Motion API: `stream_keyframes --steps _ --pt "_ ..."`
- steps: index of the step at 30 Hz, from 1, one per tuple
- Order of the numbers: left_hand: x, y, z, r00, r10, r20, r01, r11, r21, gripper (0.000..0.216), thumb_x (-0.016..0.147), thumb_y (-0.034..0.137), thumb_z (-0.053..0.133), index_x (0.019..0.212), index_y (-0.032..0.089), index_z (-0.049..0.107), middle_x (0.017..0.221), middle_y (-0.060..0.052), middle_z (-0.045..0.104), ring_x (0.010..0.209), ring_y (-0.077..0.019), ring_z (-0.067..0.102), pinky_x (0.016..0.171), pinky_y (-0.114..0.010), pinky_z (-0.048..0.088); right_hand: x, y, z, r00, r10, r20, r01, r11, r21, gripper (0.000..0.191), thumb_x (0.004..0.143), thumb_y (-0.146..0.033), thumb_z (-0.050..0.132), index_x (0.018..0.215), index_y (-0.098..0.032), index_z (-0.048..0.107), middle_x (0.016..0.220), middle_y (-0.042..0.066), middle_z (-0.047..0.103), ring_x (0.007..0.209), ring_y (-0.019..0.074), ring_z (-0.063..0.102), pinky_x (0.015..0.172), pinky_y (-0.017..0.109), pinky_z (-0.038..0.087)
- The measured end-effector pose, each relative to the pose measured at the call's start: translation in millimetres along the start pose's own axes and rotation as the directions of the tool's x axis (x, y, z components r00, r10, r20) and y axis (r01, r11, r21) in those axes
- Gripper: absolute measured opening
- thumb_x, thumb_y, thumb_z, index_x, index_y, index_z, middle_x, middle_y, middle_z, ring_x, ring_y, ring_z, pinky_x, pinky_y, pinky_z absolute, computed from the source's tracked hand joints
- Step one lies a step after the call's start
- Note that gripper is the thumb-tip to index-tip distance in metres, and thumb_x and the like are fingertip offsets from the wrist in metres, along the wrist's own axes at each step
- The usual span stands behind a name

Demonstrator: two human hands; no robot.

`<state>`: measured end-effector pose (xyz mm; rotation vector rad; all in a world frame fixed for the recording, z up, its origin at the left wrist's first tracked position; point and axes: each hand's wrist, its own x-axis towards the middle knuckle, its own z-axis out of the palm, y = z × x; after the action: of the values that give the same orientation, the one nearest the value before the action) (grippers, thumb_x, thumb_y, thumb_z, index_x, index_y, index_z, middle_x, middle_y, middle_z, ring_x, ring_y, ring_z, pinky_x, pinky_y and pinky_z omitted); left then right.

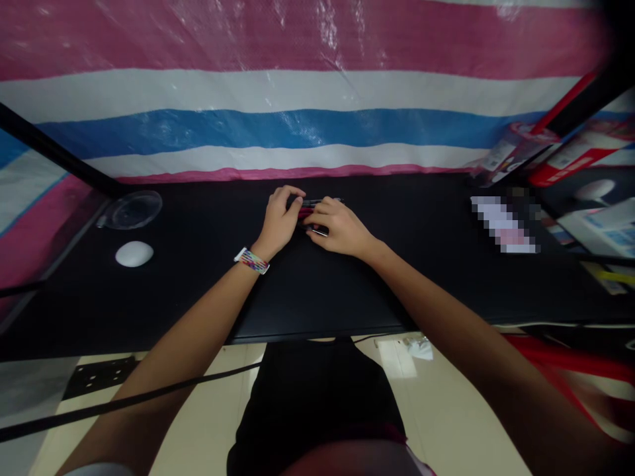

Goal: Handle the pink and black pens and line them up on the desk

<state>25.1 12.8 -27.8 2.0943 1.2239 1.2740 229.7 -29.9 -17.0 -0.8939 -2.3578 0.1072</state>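
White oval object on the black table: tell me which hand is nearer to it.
Left. The left hand is to the right of the white oval object, by the left end of the pens; the right hand is farther right, beyond the left hand.

From above and behind the left hand (pixel 278 223) and right hand (pixel 342 229), a head-worn camera is looking forward and down.

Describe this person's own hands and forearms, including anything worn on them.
The left hand and right hand wear no gloves. A wristband patterned in many colours, with a white piece at one edge, circles the left wrist; the right wrist is bare. Both forearms are bare; a pale edge at bottom left may be a sleeve.
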Motion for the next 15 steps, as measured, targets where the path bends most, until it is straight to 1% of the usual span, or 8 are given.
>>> stream_keyframes --steps 3,6,8,11,13,15 --pt "0 4 -2 1.0 0.011 0.014 -0.011 0.999 0.032 0.015 0.103 0.018 0.058 0.107 0.026 0.07 0.117 -0.007 0.075 0.116 -0.0278 0.067 0.11 -0.048 0.05 -1 1 0 1.0 -0.004 0.022 0.004 0.999 0.037 0.017 0.097 -0.023 0.072 0.11 -0.019 0.081 0.107 0.012 0.074 0.107 0.032 0.062 0.097 0.049 0.052" --pt "-1 11 -5 0.998 0.038 0.046 -0.041 0.997 0.058 0.013 0.104 0.02 0.059 0.103 0.027 0.07 0.113 -0.006 0.076 0.113 -0.0273 0.067 0.108 -0.047 0.05 -1 2 0 0.999 0.04 0.017 -0.041 0.991 0.13 0.021 0.095 -0.017 0.067 0.111 -0.02 0.081 0.108 0.01 0.074 0.108 0.0295 0.067 0.097 0.045 0.054" --pt "-1 16 -7 0.995 0.062 0.079 -0.068 0.994 0.08 0.014 0.106 0.024 0.058 0.099 0.026 0.07 0.107 -0.005 0.077 0.109 -0.0267 0.067 0.105 -0.046 0.05 -1 4 0 0.996 0.083 -0.024 -0.075 0.973 0.218 0.024 0.094 -0.015 0.066 0.112 -0.02 0.081 0.105 0.008 0.074 0.1 0.0254 0.069 0.092 0.041 0.056" --pt "-1 23 -11 0.985 0.103 0.139 -0.119 0.986 0.117 0.022 0.109 0.029 0.056 0.093 0.026 0.071 0.092 -0.003 0.076 0.096 -0.0251 0.068 0.102 -0.045 0.05 0 5 -3 0.977 0.16 -0.141 -0.111 0.946 0.305 0.025 0.095 -0.017 0.065 0.113 -0.02 0.082 0.1 0.006 0.072 0.086 0.0205 0.068 0.083 0.036 0.056" --pt "-1 27 -14 0.978 0.131 0.163 -0.149 0.983 0.105 0.024 0.109 0.03 0.056 0.092 0.026 0.072 0.082 -0.001 0.075 0.087 -0.0239 0.068 0.1 -0.045 0.051 1 6 -5 0.956 0.21 -0.204 -0.138 0.938 0.319 0.023 0.096 -0.021 0.065 0.113 -0.022 0.082 0.098 0.005 0.072 0.084 0.02 0.067 0.08 0.036 0.056" --pt "-1 28 -15 0.979 0.132 0.157 -0.141 0.989 0.048 0.023 0.108 0.03 0.057 0.094 0.026 0.074 0.076 -0.001 0.073 0.082 -0.0226 0.069 0.093 -0.042 0.053 1 6 -6 0.943 0.251 -0.22 -0.172 0.93 0.324 0.022 0.098 -0.024 0.065 0.111 -0.023 0.082 0.099 0.005 0.073 0.084 0.0198 0.066 0.079 0.036 0.055"
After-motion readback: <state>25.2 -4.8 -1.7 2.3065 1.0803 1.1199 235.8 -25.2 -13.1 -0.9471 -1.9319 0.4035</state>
